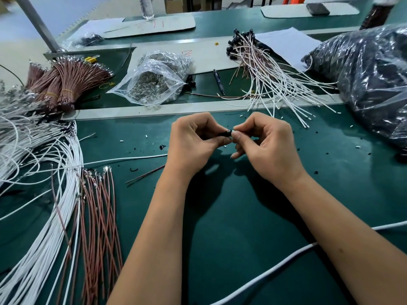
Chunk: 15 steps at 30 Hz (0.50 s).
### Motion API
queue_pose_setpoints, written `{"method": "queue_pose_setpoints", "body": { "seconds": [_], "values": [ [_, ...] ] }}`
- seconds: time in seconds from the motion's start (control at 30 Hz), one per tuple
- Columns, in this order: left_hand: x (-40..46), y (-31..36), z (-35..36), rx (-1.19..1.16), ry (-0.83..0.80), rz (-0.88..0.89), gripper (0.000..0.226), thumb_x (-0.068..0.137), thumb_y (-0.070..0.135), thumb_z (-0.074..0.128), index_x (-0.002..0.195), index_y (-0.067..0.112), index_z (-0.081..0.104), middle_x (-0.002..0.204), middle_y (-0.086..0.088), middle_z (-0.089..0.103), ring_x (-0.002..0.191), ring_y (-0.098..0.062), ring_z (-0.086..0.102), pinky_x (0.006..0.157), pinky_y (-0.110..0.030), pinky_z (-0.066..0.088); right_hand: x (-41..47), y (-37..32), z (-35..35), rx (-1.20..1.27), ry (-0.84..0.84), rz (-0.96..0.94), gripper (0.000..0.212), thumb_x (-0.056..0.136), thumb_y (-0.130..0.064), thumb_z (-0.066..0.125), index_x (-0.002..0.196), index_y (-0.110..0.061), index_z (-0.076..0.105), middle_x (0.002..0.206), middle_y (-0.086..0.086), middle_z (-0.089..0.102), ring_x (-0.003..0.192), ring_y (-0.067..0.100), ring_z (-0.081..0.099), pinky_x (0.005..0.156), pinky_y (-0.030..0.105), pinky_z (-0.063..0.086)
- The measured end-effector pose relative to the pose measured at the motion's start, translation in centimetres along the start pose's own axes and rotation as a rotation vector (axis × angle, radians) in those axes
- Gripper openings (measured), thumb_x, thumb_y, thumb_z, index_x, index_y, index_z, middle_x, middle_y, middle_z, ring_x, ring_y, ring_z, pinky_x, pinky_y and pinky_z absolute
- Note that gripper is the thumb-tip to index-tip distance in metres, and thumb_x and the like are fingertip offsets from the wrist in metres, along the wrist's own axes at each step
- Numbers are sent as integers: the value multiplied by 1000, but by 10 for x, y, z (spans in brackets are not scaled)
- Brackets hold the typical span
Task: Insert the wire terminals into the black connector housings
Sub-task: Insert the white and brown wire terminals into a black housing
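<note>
- my left hand (193, 143) and my right hand (264, 142) are raised together over the dark green bench mat (231, 216), fingertips almost meeting.
- left hand: fingers curled, thumb and forefinger clamped on a small black plastic connector housing (225, 133); its flanged end points toward the right hand.
- right hand: thumb and forefinger pinched together right at the housing's flanged end; whatever they hold is hidden by the fingertips, so i cannot tell if a terminal sits between them. remaining fingers curled loosely below.
- a thin white wire (132, 159) and a thin brown wire (145, 176) lie on the mat and run in under my left wrist; their far ends are hidden.
- loose supply to my left: a fan of long white wires (44, 205) and, just beside it, a row of brown wires with metal terminals at their tips (99, 205).
- behind those, rubber-banded bundles of brown wires (63, 84).
- centre back: a clear zip bag of small silvery metal parts (154, 82), with a black pen (218, 81) near it.
- right back: a heap of white and brown wires ending in black housings (262, 71).
- far right: a large clear plastic bag full of black parts (370, 75).
- small white and black scraps scattered on the mat.
</note>
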<state>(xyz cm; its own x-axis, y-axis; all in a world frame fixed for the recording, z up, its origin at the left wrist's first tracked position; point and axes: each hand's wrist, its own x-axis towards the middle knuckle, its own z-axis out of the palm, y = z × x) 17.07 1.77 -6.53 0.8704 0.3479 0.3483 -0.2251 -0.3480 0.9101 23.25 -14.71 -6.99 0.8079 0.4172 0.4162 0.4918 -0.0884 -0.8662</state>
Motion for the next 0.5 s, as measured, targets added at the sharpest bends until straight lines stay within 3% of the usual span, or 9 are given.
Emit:
{"method": "queue_pose_setpoints", "body": {
  "seconds": [0.1, 0.23, 0.5],
  "values": [
    [0, -1, -1, 26, -33, 4, 19, 69, -8, 86, 73, 0, 69, 79, -11, 77, 77, -30, 76, 74, -44, 62, 1, 0, -1, 15, -57, 41, 14, 90, -1, 75, 81, -2, 64, 71, 9, 69, 52, 23, 70, 50, 43, 61],
    [-2, 0, 2, 20, -37, 16, 21, 68, -11, 85, 73, 2, 69, 81, -8, 77, 79, -24, 76, 78, -40, 62, 6, 0, -8, 185, -150, 177, 18, 91, 5, 72, 77, 0, 62, 61, 6, 67, 45, 20, 62, 44, 26, 53],
    [-1, -3, 0, 5, -126, -58, 13, 78, 3, 84, 83, 1, 72, 75, -10, 76, 64, -20, 71, 66, -36, 59, 7, -2, -8, 203, -125, 178, 15, 96, 0, 69, 86, 8, 62, 66, 14, 67, 48, 19, 60, 44, 26, 53]
  ]
}}
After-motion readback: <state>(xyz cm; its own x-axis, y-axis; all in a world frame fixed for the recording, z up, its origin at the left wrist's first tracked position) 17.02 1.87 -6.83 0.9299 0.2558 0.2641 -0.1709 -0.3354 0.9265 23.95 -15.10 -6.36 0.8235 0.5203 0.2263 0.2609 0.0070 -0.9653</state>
